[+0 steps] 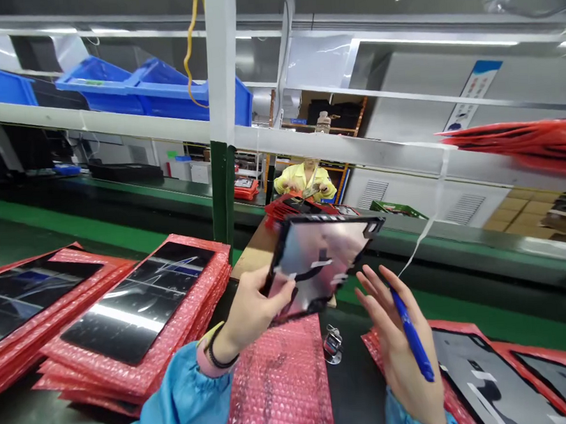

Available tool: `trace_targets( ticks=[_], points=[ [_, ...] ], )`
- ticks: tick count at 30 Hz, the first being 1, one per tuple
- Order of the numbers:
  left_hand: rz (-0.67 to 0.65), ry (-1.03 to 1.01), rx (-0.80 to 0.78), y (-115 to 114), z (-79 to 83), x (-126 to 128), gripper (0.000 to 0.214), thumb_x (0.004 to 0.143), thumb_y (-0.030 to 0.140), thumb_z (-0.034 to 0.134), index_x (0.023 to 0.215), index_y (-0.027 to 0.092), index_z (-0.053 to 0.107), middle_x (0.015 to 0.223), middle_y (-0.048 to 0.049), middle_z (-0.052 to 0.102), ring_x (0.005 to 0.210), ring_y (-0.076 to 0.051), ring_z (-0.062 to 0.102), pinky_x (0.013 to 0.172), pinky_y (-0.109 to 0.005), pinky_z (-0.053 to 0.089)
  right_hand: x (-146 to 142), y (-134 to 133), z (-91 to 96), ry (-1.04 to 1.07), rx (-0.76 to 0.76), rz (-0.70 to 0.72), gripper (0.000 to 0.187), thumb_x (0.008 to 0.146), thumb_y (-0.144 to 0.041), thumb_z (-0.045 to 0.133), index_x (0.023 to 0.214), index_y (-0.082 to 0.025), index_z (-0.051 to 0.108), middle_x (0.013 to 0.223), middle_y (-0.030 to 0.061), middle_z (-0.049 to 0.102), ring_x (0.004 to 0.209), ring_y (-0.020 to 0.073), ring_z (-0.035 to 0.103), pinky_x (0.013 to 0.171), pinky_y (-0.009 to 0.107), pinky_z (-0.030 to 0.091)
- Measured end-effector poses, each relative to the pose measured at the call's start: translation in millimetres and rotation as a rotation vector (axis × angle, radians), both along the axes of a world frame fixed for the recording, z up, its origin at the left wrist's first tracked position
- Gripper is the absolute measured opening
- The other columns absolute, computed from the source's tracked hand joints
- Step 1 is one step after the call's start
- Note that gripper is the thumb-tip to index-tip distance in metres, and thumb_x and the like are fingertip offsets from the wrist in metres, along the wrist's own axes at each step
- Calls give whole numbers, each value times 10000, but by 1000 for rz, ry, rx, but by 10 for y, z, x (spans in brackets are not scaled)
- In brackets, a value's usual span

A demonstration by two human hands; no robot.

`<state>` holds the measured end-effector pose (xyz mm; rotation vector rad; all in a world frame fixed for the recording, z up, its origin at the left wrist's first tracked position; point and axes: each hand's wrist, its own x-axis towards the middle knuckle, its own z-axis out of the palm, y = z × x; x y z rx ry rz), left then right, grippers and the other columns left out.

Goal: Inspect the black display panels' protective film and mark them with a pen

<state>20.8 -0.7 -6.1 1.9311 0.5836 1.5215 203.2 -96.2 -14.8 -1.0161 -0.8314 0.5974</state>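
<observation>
My left hand (257, 306) grips a tablet screen panel (322, 261) by its left edge, thumb on the silvery back. The panel is tilted above the bench, with a black frame, white tape pieces and a dark strip on it. My right hand (400, 333) is raised to the right of the panel, apart from it. A blue pen (412, 335) is tucked in that hand while its fingers are stretched out. Below the panel lies a pink bubble-wrap sheet (284, 384). Beside the sheet sits a small metal tally counter (332, 342).
Glossy black panels (144, 297) lie on stacked red bubble bags at left. Silver-backed panels (494, 378) rest on red bags at right. A white post (222, 68) and a rail with blue bins (160, 85) stand ahead. A person in yellow (305, 180) works across the line.
</observation>
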Motion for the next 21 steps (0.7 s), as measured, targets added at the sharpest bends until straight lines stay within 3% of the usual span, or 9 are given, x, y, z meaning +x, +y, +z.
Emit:
trace_targets(
  ticks=[2,4,6,9,12,15,18,21],
  points=[
    [-1,111,371,80,-55,17,231,845,78,554,973,156,731,927,-69,770,873,-220,732,766,-285,593,-87,-9,-13,206,57,218,557,759,-544,719,1261,-356,566,1410,49,540,1275,289,513,1036,503,419],
    [-45,229,728,159,-101,26,406,856,4,473,1190,146,656,1145,-110,723,1162,-258,627,951,-358,549,-157,-25,-33,365,31,425,638,703,-721,647,1197,-317,633,1312,96,620,1248,335,531,994,584,432],
    [-66,334,935,216,-130,30,450,868,-22,427,1250,128,611,1214,-129,688,1282,-262,523,1014,-394,509,-192,-34,-50,450,-18,507,658,642,-751,672,1094,-274,697,1152,116,706,1222,352,548,985,597,433],
    [-79,430,973,249,-145,50,477,879,-41,395,1290,122,574,1266,-128,659,1312,-231,495,1057,-384,475,-176,-22,-82,517,-40,510,500,609,-585,805,974,-252,731,984,84,753,1159,336,598,982,543,457],
    [-124,403,948,204,-144,92,439,877,14,485,1295,119,567,1287,-148,641,1337,-249,465,1084,-405,447,-129,-1,-141,531,31,481,499,575,-543,843,957,-248,717,962,61,751,1102,314,633,949,489,495],
    [-299,302,961,85,-138,104,347,841,121,637,1188,104,624,1203,-166,685,1297,-287,509,1062,-442,469,-110,-10,-200,457,112,479,578,576,-529,850,1061,-268,673,1013,55,736,1107,297,630,915,462,518],
    [-425,279,963,-42,-126,64,274,826,56,621,1086,127,668,1076,-116,745,1219,-263,584,1029,-397,504,-114,-44,-230,392,91,500,602,620,-496,840,1144,-282,634,971,54,744,1105,291,633,919,462,514],
    [-501,261,763,-151,-110,29,264,831,33,599,1047,165,675,1043,-84,757,1167,-256,626,979,-356,541,-110,-70,-251,351,99,483,618,635,-475,838,1180,-285,619,951,51,752,1117,297,632,966,486,481]
  ],
)
